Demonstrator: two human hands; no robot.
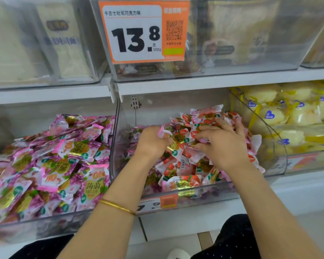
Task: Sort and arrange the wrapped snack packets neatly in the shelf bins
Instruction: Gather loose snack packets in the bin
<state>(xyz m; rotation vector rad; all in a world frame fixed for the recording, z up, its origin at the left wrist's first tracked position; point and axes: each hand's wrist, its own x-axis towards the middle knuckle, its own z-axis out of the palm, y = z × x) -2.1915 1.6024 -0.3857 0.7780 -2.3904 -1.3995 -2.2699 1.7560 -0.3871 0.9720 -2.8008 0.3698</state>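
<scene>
middle clear bin [114, 146] | my left hand [151, 142] pinches a pink packet [162, 132]; my right hand [222, 144] lies spread, pressing the red-orange packets [183, 182] | purple packets [54, 165] heaped just left

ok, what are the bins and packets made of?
The bins look like clear rigid plastic, maybe acrylic: the contents show through and the edges glint. The packets look like thin glossy plastic film with gold foil-like print: crinkled, with shiny highlights.
</scene>
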